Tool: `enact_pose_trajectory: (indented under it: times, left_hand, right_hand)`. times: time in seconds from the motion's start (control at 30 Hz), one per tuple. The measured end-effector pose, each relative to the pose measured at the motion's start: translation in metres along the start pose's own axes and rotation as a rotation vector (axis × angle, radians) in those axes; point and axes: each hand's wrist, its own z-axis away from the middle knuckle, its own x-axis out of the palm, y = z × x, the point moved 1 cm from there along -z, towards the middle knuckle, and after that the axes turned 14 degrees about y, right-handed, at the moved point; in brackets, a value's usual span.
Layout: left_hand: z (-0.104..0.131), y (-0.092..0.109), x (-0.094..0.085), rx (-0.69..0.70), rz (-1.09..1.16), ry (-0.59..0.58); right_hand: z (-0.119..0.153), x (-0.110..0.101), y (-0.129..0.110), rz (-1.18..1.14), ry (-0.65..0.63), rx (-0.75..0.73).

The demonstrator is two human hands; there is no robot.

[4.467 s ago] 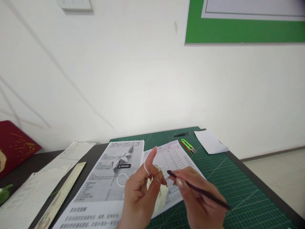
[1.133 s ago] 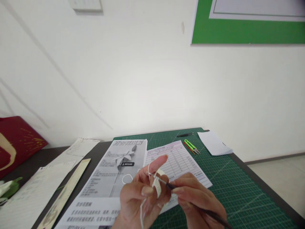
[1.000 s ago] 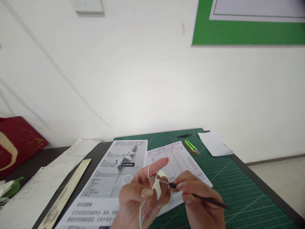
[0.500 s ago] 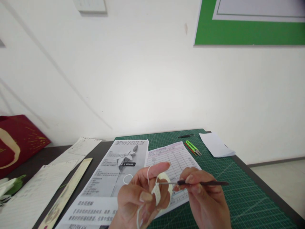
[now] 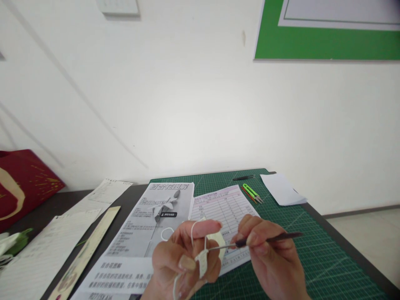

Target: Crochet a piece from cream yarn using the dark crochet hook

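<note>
A small piece of white crochet work (image 5: 202, 263) is pinched between the thumb and fingers of my left hand (image 5: 184, 258). White yarn (image 5: 193, 234) loops around the raised index finger and runs to the work. My right hand (image 5: 271, 254) grips a crochet hook (image 5: 276, 238) by its dark handle, and the metal tip meets the top edge of the work. A pale piece (image 5: 218, 239), partly hidden, shows behind my left fingers.
Printed sheets (image 5: 125, 241) and a chart page (image 5: 223, 206) lie on a green cutting mat (image 5: 312, 250). Green thread snips (image 5: 252, 192), a dark tool (image 5: 243, 178) and white paper (image 5: 283, 189) lie beyond. A ruler (image 5: 84, 250), handwritten pages (image 5: 46, 254) and a red bag (image 5: 31, 183) are left.
The hook has tilted, its tip now lower than its handle end. My left hand has shifted slightly left and down, and the crochet work has moved with it.
</note>
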Motion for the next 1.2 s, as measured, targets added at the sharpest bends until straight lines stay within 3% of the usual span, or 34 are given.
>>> enact_pose_trajectory:
  times: [0.07,0.23,0.33,0.43,0.6,0.77,0.97,1.2]
  left_hand:
    - [0.001,0.002,0.000,-0.004,-0.033,0.027]
    - [0.003,0.005,-0.003,-0.034,-0.208,0.091]
    - [0.000,0.004,-0.006,-0.021,-0.317,0.140]
    - [-0.004,0.000,-0.007,0.007,-0.374,0.190]
    - [-0.007,-0.004,-0.005,0.027,-0.388,0.221]
    - [-0.010,-0.003,-0.007,0.033,-0.450,0.196]
    - [-0.011,0.000,-0.018,0.060,-0.553,0.176]
    - [-0.009,0.000,-0.015,0.038,-0.585,0.198]
  right_hand:
    - [0.000,0.001,0.000,-0.073,0.029,0.115]
    - [0.004,0.004,0.009,-0.314,0.098,0.613]
    - [0.005,0.006,0.015,-0.374,0.159,0.762]
    - [0.006,0.009,0.017,-0.364,0.187,0.753]
    - [0.010,0.013,0.018,-0.279,0.234,0.548]
    - [0.014,0.015,0.023,-0.179,0.116,0.414]
    - [0.012,0.018,0.023,-0.192,0.097,0.563]
    - [0.011,0.016,0.025,-0.214,0.096,0.619]
